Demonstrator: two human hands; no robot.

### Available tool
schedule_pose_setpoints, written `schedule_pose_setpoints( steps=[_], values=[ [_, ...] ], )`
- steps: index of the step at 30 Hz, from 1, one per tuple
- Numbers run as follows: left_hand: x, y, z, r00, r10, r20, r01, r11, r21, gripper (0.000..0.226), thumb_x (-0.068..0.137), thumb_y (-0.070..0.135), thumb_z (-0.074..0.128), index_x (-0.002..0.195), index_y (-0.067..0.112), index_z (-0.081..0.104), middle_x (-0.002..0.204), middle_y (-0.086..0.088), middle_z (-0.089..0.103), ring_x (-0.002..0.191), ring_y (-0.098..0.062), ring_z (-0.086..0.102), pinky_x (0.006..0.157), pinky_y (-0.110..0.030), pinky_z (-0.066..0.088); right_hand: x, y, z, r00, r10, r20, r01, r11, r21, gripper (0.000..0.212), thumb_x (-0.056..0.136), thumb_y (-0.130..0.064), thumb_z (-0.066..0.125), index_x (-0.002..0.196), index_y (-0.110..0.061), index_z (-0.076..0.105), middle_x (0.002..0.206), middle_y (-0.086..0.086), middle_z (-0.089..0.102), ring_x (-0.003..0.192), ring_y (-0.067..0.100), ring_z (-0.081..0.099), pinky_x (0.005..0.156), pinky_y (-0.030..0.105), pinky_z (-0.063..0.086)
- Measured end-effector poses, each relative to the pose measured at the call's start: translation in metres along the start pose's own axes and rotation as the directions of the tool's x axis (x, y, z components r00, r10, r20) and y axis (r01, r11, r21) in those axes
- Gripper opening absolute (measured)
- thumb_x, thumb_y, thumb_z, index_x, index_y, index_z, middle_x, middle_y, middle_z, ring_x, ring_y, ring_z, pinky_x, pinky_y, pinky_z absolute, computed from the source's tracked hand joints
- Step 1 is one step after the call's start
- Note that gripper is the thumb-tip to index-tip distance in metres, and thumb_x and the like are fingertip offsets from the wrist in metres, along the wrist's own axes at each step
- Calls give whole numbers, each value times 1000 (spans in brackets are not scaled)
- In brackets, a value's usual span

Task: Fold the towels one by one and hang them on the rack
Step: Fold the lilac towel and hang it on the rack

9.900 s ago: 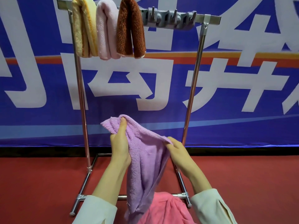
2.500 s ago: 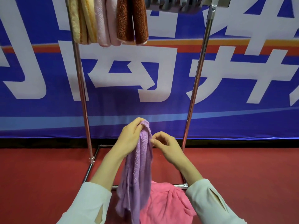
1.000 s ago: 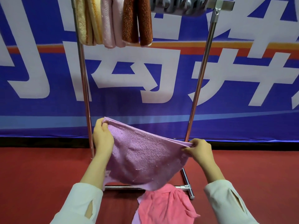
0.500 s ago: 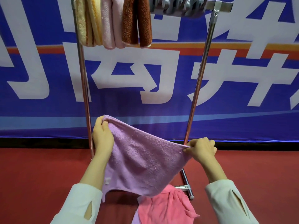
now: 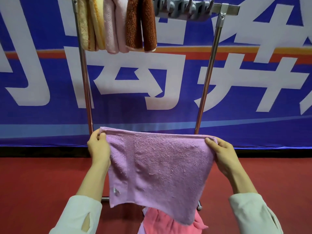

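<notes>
Purple towel [image 5: 162, 168] between both hands

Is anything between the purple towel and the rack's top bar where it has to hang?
Nothing visible between the purple towel and the bar. The bar itself is crowded: three hung towels on its left, a grey hook strip along most of the rest.

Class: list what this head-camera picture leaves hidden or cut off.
Head view:
1. Silver metal rack: base bar mostly hidden behind lilac terry towel.
2. Crumpled pink towel: mostly hidden by the lilac terry towel, cut by bottom edge.
3. Hung brown fluffy towel: top cut by upper edge.
</notes>
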State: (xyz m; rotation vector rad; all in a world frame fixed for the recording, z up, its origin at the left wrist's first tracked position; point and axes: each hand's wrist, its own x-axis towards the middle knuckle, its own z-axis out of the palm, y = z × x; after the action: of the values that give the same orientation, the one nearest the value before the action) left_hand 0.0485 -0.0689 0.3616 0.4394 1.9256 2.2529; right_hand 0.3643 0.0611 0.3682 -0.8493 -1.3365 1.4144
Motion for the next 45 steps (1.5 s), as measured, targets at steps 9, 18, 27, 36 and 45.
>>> schedule_pose_setpoints(
  steps=[9, 18, 27, 36, 45],
  values=[
    [-2, 1, 0, 999, 40, -7, -41, 992, -120, 32, 89, 2, 58, 78, 25, 39, 67, 0, 45, 58, -12, 39, 58, -24, 33, -1, -4, -5, 997, -22, -68, 11, 988, -156, 26, 101, -19, 48, 93, -16, 73, 87, -3, 74, 82, 13, 62, 73, 30, 47],
    [-15, 5, 0, 984, 99, 149, -117, 986, 117, 24, 90, 7, 52, 90, 22, 71, 98, 1, 70, 95, -18, 61, 85, -27, 44, -4, -14, 1, 991, 3, -136, 1, 999, 32, 16, 96, -9, 54, 102, -20, 64, 80, 3, 58, 55, 6, 49, 47, 18, 40],
    [-65, 33, 29, 793, 357, 493, -507, 836, 210, 29, 87, 2, 59, 109, 15, 72, 105, 3, 67, 93, -6, 56, 83, -8, 37, -23, -31, 45, 963, 79, 257, -100, 992, 71, 20, 92, 8, 50, 95, -4, 66, 82, 6, 68, 67, 11, 65, 62, 18, 53],
    [-102, 38, 44, 658, 345, 670, -509, 859, 57, 20, 89, 9, 64, 101, 21, 76, 89, 19, 67, 85, 16, 59, 76, -2, 40, -31, -32, 75, 890, -244, 386, 409, 801, -437, 18, 92, -14, 62, 90, -30, 70, 95, -9, 60, 93, 1, 56, 84, 19, 47],
    [-110, 36, 49, 741, 230, 631, -313, 950, 21, 18, 89, 16, 64, 95, 21, 48, 79, 16, 73, 83, -31, 64, 74, -41, 50, -29, -28, 85, 945, -237, 227, 308, 878, -366, 16, 84, -18, 73, 89, -21, 58, 77, -6, 66, 74, 1, 60, 71, 13, 47]
  ],
)
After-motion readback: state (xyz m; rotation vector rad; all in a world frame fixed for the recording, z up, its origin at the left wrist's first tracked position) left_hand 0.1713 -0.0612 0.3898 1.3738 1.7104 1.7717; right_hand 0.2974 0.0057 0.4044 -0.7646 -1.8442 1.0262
